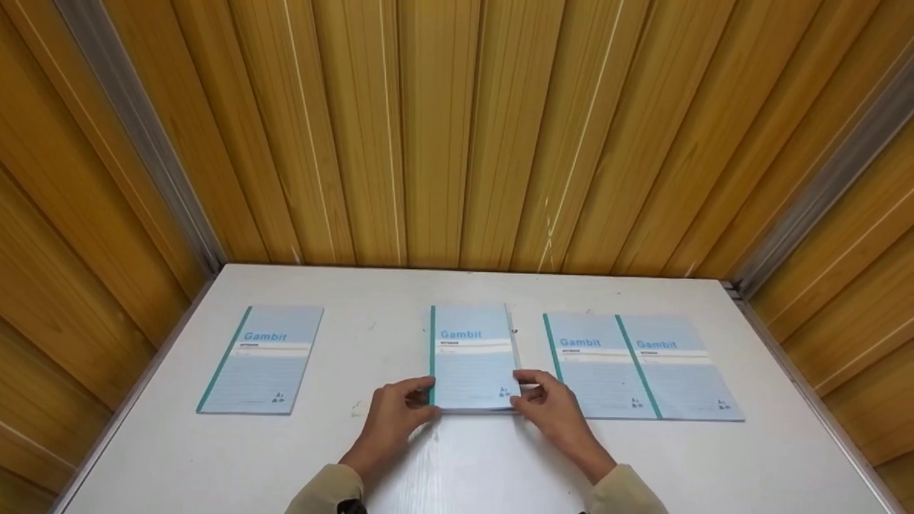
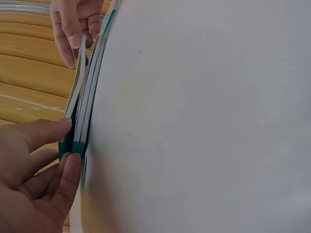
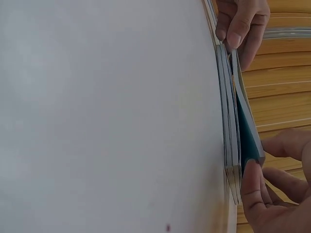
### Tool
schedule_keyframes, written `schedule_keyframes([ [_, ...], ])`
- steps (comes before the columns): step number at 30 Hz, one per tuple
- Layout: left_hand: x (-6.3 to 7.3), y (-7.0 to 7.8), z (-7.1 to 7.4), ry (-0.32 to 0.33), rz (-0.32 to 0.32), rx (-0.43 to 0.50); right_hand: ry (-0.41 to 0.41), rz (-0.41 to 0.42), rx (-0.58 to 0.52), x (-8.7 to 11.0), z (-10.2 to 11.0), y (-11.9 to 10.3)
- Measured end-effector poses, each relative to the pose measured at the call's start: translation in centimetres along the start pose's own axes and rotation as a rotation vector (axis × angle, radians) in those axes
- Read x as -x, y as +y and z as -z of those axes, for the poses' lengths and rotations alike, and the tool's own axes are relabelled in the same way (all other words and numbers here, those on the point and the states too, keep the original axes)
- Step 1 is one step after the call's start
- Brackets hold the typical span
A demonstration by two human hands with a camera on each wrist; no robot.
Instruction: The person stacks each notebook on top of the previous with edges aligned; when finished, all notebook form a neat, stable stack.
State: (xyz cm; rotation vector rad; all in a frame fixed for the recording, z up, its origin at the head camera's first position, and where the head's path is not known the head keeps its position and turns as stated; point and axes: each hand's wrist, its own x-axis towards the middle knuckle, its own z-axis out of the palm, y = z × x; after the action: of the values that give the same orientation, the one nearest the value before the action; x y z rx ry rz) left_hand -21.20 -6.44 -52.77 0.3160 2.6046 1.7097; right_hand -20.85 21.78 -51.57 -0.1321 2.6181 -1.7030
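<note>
A small stack of light blue "Gambit" notebooks point(image 1: 471, 375) with teal spines lies between my hands at mid-table. Its top notebook point(image 3: 249, 128) is tilted up a little, leaving a gap above the lower notebooks point(image 3: 228, 121). My right hand point(image 1: 557, 414) pinches the top notebook by its near right corner between thumb and finger. At the near left corner, my left hand point(image 1: 389, 417) grips the teal spine edge; one digit lies on the top notebook point(image 2: 74, 97) and another fingertip is at the spines of the lower notebooks point(image 2: 83, 126).
One matching notebook point(image 1: 260, 364) lies apart on the left of the white table point(image 1: 464, 464). Two more, a nearer-middle notebook point(image 1: 600, 389) and an outer notebook point(image 1: 682, 378), lie side by side on the right. A yellow wood-look wall point(image 1: 435, 143) rises behind the table.
</note>
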Motion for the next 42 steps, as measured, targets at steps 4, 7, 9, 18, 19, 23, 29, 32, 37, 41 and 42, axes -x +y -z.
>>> schedule_keyframes([
  [4,0.1,0.1,-0.3,0.012,0.017,-0.016,-0.008,0.011,0.038,0.1,0.1,0.0],
  [7,0.1,0.1,-0.6,0.03,0.008,-0.033,0.002,0.01,0.078,0.2,0.1,-0.1],
  [9,0.1,0.1,-0.8,0.039,-0.008,-0.048,0.007,0.01,0.109,0.2,0.1,-0.2],
  [18,0.1,0.2,-1.1,0.052,-0.057,-0.078,-0.033,-0.005,0.156,0.0,0.3,0.2],
  [19,0.1,0.2,-1.1,0.049,-0.055,-0.08,-0.04,-0.003,0.148,0.0,0.3,0.3],
  [23,0.1,0.1,-1.1,0.047,-0.069,-0.104,-0.064,0.023,0.126,0.1,0.5,0.7],
  [29,0.4,0.2,-1.1,0.073,-0.045,-0.154,-0.089,0.061,0.136,0.0,0.5,1.1],
  [32,0.5,0.2,-1.2,0.072,-0.075,-0.155,-0.092,0.061,0.158,0.1,0.6,1.2],
  [37,0.6,0.0,-1.4,0.07,-0.108,-0.191,-0.097,0.064,0.194,0.2,0.7,1.4],
  [41,0.6,-0.1,-1.6,0.078,-0.113,-0.216,-0.1,0.055,0.218,0.3,0.8,1.4],
  [42,0.7,0.0,-1.7,0.08,-0.118,-0.22,-0.101,0.049,0.223,0.4,0.8,1.3],
])
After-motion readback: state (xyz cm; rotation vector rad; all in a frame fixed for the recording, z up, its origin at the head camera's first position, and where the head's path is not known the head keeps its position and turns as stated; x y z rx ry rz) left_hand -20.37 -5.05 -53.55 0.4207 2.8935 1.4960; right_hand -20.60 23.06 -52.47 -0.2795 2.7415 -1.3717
